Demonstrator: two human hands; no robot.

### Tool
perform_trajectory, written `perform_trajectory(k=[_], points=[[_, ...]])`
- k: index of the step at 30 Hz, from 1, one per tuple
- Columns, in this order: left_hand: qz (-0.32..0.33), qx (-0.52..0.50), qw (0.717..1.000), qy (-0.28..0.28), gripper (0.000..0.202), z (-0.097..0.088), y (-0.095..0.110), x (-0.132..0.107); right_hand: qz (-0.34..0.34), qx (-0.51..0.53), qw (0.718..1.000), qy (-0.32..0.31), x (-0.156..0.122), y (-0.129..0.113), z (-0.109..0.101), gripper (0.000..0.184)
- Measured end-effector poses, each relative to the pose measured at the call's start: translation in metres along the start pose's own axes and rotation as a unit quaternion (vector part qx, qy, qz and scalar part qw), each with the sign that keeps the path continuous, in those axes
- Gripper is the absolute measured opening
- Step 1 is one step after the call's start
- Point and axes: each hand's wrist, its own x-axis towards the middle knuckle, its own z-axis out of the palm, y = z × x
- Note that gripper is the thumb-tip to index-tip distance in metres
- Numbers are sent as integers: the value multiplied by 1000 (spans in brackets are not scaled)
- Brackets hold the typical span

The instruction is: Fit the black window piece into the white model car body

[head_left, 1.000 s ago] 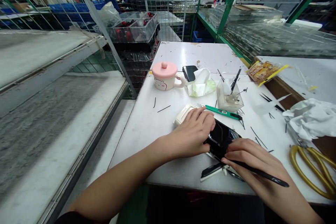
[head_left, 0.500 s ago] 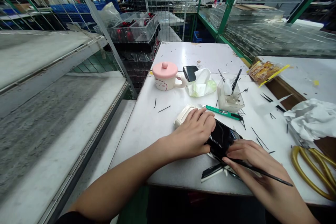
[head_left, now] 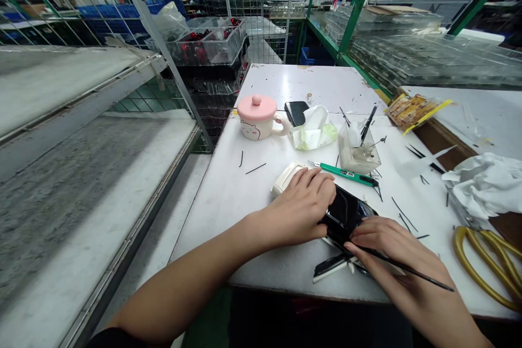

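Note:
A glossy black curved part point(head_left: 345, 216) lies on the white table point(head_left: 228, 196) near its front edge. My left hand point(head_left: 299, 207) lies over the part's left side, fingers curled down on it and holding it in place. My right hand point(head_left: 393, 253) pinches a thin black stick-like tool point(head_left: 411, 270) whose tip meets the part's lower edge. A small black and white piece point(head_left: 331, 267) lies just below the part. Behind my left hand a cream-coloured object point(head_left: 285, 176) shows in part.
A green utility knife point(head_left: 345, 173), a clear cup of tools point(head_left: 359, 148), a pink lidded mug point(head_left: 258, 117), a phone point(head_left: 296, 112) and a tissue pack point(head_left: 313, 130) stand behind. Yellow-handled scissors point(head_left: 487, 263) and crumpled white paper point(head_left: 485, 182) lie right. Wire shelving point(head_left: 81, 92) stands left.
My right hand has shifted slightly and the tool's free end has tilted a little. My left hand and the black part stay where they were.

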Motion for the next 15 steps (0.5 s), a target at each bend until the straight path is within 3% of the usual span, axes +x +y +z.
perform_trajectory(k=[15], points=[[1,-8,1000,-4,27,-2,-1,0,-15,-19,1000,-2,2,-7,6,11]])
